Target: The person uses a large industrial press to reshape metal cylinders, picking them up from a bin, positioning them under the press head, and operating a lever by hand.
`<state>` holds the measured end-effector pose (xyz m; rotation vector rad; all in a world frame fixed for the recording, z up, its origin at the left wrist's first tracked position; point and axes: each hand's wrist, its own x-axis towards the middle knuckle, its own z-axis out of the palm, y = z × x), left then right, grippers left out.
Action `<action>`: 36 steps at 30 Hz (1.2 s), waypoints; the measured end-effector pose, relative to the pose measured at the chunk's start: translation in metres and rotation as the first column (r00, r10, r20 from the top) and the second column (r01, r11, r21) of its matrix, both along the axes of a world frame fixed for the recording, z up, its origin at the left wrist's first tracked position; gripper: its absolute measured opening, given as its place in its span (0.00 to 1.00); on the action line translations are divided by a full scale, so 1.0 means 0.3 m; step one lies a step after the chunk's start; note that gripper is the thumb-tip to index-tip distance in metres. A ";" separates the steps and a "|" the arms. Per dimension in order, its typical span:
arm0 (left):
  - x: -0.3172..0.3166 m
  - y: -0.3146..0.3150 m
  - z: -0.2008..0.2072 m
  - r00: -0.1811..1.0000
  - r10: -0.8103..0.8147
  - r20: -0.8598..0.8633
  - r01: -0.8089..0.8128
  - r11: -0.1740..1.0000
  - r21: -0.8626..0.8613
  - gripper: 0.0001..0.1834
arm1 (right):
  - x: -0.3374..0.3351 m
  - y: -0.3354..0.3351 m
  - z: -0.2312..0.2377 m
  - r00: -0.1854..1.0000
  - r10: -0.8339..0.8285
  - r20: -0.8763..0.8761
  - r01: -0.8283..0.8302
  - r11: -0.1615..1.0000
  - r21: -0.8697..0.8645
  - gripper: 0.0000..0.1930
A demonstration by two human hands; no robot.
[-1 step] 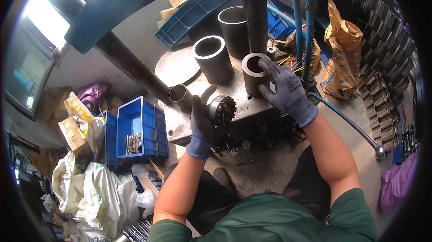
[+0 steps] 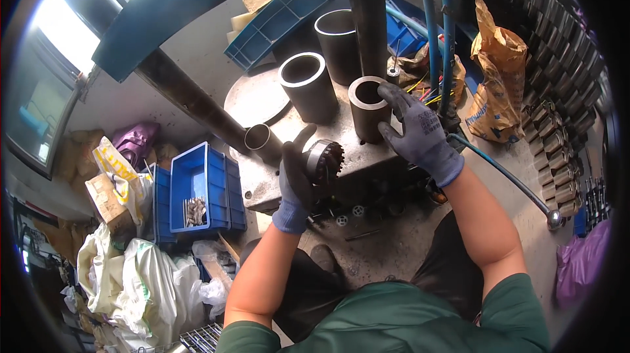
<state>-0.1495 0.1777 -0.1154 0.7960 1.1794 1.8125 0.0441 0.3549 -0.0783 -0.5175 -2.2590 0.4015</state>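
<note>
Head view: left hand [image 2: 295, 179], gloved, grip closed around a toothed round metal gear part [image 2: 324, 159], its axis roughly level, held at the front edge of the steel desk [image 2: 262, 182]. Right hand [image 2: 417, 133] grip wraps the short upright grey steel sleeve [image 2: 367, 109], standing just right of and behind the gear; right hand nearer.

Three large dark steel cylinder sleeves stand upright: one [image 2: 367, 111] under the gloved fingers [image 2: 394, 100] of the right hand, one [image 2: 307, 85] just beyond the left thumb, one [image 2: 340, 41] farther off. One small shiny steel tube [image 2: 261, 139] lies beside the left fingertips. One toothed round metal gear part [image 2: 323, 160] sits in the left fingers. Two blue plastic crates: [image 2: 205, 190], [image 2: 283, 17]. Two brown paper sacks: [image 2: 499, 57], [image 2: 489, 111].
</note>
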 end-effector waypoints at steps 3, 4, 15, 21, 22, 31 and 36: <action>0.015 -0.029 -0.007 0.911 -0.034 -0.411 0.029 0.999 -0.019 0.48 | 0.051 -0.064 0.001 0.980 0.056 -0.191 -0.109 0.954 -0.279 0.23; 0.033 -0.035 0.001 0.868 0.005 -0.497 0.002 1.000 0.013 0.46 | 0.066 -0.096 -0.002 0.958 0.068 -0.278 -0.206 0.838 -0.506 0.20; 0.147 0.005 0.049 0.199 0.168 -0.965 0.479 0.843 0.245 0.39 | 0.153 -0.182 -0.174 0.882 0.364 -0.299 -0.162 -0.362 -0.918 0.25; 0.126 0.025 0.019 0.344 0.284 -0.895 0.101 0.936 0.336 0.35 | 0.236 -0.136 -0.244 0.863 0.474 -0.172 -0.366 0.353 -0.861 0.20; 0.110 0.030 0.016 0.428 0.287 -0.857 0.067 0.935 0.347 0.35 | 0.250 -0.125 -0.219 0.913 0.407 -0.004 -0.139 0.303 -0.943 0.20; 0.090 0.066 -0.046 0.707 0.200 -0.679 -0.039 0.969 0.246 0.31 | 0.643 0.106 -0.218 0.597 0.224 0.770 0.316 0.817 -0.483 0.22; 0.099 0.060 -0.054 0.535 0.197 -0.821 -0.015 0.974 0.224 0.15 | 1.069 0.227 -0.268 0.513 -0.081 0.855 0.510 0.829 -0.228 0.22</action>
